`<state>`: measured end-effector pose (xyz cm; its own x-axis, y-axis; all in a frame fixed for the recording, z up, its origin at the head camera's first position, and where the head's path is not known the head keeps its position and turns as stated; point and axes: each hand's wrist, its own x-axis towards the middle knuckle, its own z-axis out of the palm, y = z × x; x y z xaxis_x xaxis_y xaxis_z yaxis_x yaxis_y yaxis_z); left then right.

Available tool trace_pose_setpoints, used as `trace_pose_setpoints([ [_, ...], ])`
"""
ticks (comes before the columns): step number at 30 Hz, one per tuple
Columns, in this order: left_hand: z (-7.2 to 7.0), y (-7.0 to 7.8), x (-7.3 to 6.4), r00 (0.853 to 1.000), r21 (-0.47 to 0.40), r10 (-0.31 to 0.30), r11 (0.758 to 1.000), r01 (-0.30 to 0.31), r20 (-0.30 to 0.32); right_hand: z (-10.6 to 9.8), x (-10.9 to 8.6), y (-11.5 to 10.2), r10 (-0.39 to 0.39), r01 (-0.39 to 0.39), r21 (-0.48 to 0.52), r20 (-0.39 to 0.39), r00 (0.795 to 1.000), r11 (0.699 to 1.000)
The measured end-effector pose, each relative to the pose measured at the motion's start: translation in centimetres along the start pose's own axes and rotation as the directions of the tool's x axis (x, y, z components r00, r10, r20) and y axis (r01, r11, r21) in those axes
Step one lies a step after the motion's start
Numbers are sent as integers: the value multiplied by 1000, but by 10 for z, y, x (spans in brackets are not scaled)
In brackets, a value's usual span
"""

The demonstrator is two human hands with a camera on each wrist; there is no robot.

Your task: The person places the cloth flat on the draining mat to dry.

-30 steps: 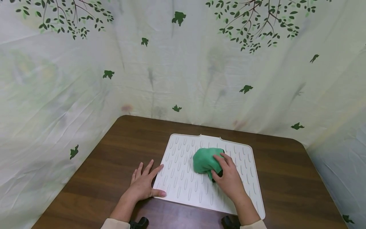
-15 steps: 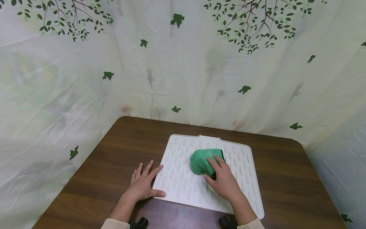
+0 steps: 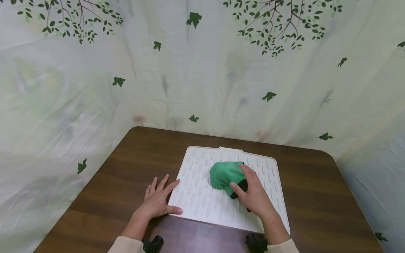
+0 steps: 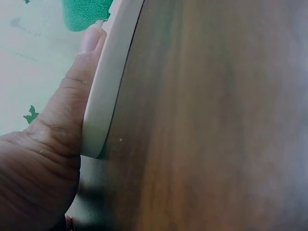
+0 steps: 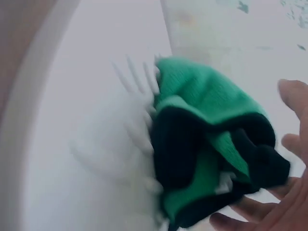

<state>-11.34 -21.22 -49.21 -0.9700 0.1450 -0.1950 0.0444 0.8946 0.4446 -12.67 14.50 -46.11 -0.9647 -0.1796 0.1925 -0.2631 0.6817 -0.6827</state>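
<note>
A white board [image 3: 196, 196] with raised oval ridges lies on the wooden table. On its middle sits a bunched green cloth [image 3: 223, 174] with black edging, its folds facing the camera in the right wrist view [image 5: 211, 91]. My right hand [image 3: 254, 195] is at the cloth's right side, thumb and forefinger apart; in the right wrist view the thumb stands off the cloth and the other fingers are partly behind it. My left hand [image 3: 155, 202] rests with spread fingers at the board's left edge, its thumb [image 4: 72, 82] lying along the front corner.
The brown wooden table [image 3: 316, 196] extends left and right of the board. A pale fabric curtain [image 3: 209, 70] with printed leaves hangs behind and on both sides. Black wrist mounts [image 3: 154, 243] show beneath both forearms.
The cloth has shifted slightly left on the board. The right hand moved left with it, then back a little right, its fingers loosening from the cloth. My left hand stays put.
</note>
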Motion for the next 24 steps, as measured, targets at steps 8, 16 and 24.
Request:
trace_pose_setpoints([
  [8, -5, 3, 0, 1000, -30, -12, 999, 12, 14, -29, -4, 14, 120, -118, 26, -154, 981, 993],
  [16, -10, 24, -3, 998, -64, -13, 998, 9, -66, -38, -10, 15, 247, -248, 25, -221, 943, 968],
  [24, -5, 61, 7, 978, -145, 94, 982, -122, -185, -36, -14, 10, 331, -329, 42, -126, 935, 944],
])
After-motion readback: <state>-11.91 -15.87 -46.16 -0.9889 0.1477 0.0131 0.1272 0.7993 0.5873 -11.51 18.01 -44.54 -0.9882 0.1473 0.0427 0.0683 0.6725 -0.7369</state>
